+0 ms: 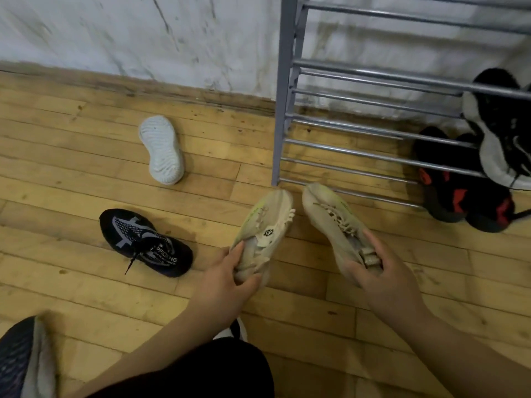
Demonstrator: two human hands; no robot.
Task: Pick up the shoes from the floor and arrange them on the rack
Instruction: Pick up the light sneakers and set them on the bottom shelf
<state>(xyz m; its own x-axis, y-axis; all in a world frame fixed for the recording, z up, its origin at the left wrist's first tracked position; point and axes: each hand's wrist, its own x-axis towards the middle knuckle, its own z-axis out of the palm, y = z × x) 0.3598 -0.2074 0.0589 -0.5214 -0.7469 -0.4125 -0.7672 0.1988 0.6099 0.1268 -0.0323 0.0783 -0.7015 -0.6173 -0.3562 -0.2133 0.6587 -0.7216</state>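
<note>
Beige shoes, one gripped at the heel by each hand: left hand (227, 278), right hand (382, 271).

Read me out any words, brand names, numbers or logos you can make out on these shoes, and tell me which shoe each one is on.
"...PPIONE": pale capitals on the tongue of the dark navy knit sneaker on the wooden floor; the first letters are hidden by the laces.
Smaller line beneath it: too blurred to read.
Small dark badge on the beige knit sneaker in the left hand: too small to read.
No other readable text.
</note>
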